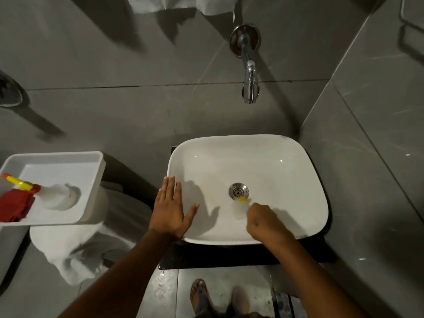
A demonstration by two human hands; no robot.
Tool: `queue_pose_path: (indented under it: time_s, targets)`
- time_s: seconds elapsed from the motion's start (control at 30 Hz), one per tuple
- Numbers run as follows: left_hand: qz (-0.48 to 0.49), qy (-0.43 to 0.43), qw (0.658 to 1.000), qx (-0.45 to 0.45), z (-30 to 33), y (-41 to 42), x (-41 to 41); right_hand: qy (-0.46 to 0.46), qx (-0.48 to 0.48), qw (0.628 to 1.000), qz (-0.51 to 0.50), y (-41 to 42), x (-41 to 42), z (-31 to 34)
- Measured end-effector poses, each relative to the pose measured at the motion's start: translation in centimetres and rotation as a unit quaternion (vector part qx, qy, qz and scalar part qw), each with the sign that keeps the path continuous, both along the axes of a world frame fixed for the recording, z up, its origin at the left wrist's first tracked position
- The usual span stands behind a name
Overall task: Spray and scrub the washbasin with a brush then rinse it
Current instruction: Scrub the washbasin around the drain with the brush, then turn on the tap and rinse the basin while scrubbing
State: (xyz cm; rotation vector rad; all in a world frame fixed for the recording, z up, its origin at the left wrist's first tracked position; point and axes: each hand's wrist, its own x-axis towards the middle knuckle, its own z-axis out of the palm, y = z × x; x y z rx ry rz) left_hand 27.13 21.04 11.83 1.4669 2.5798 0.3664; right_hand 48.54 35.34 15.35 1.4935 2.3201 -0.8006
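A white rounded washbasin (263, 157) sits on a dark counter, with a metal drain (238, 191) at its centre and faint brownish stains beside the drain. My right hand (261, 222) is inside the bowl, closed around a blurred whitish brush (241, 206) with a yellow part, its head just below the drain. My left hand (171, 208) lies flat with fingers spread on the basin's left rim. A white spray bottle (58, 196) with a red and yellow trigger lies in a white tray (91, 157) at the left.
A chrome tap (250, 72) juts from the grey tiled wall above the basin, with no water running. A red cloth (15, 205) lies in the tray. A white towel (75, 244) is bunched below the tray. My sandalled feet (199, 297) stand on the floor.
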Motion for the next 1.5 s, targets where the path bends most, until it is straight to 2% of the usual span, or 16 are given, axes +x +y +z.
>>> queue_pose_path:
  time_s: [0.13,0.3,0.4,0.53,0.7,0.8,0.93,1.07,1.13,1.23,1.37,1.43,1.5]
  targets:
    - [0.0,0.0,1.0,-0.007,0.0,-0.1,0.1,-0.028,0.041,0.996,-0.078,4.0,1.4,0.6]
    - [0.001,0.006,1.0,-0.019,-0.1,-0.2,-0.1,0.027,0.008,0.999,-0.033,4.5,-2.4,0.7]
    - [0.026,-0.007,0.999,-0.03,0.8,0.1,0.5,0.054,-0.015,0.998,-0.024,2.9,-1.8,0.6]
    - [0.086,-0.077,0.989,0.098,5.8,5.6,1.4,0.098,-0.021,0.994,-0.041,2.0,1.1,1.3]
    - [0.063,-0.112,0.965,0.229,15.3,17.2,3.1,0.167,0.01,0.984,-0.06,2.4,1.3,4.5]
    - [0.074,-0.126,0.964,0.221,18.2,21.6,4.2,0.209,0.025,0.975,-0.074,3.3,0.8,6.5]
    - [0.147,-0.181,0.95,0.206,18.8,24.3,4.9,0.228,0.036,0.968,-0.101,4.2,0.5,7.6]
    - [0.154,-0.159,0.952,0.21,19.4,25.5,4.4,0.213,0.028,0.971,-0.108,4.9,0.7,7.8]
    - [0.139,-0.205,0.94,0.233,19.6,25.7,4.2,0.192,0.0,0.974,-0.118,5.0,0.7,7.6]
    - [0.099,-0.33,0.903,0.258,20.0,25.4,3.7,0.168,-0.038,0.978,-0.122,4.8,0.5,7.0]
    - [0.036,-0.43,0.877,0.21,21.1,24.7,2.8,0.163,-0.036,0.979,-0.117,4.9,-0.2,6.8]
    - [0.002,-0.496,0.851,0.174,21.6,24.5,2.3,0.184,-0.062,0.973,-0.121,5.1,-0.7,7.1]
    - [-0.042,-0.529,0.838,0.126,21.7,24.5,1.7,0.203,-0.092,0.966,-0.13,5.4,-0.9,7.5]
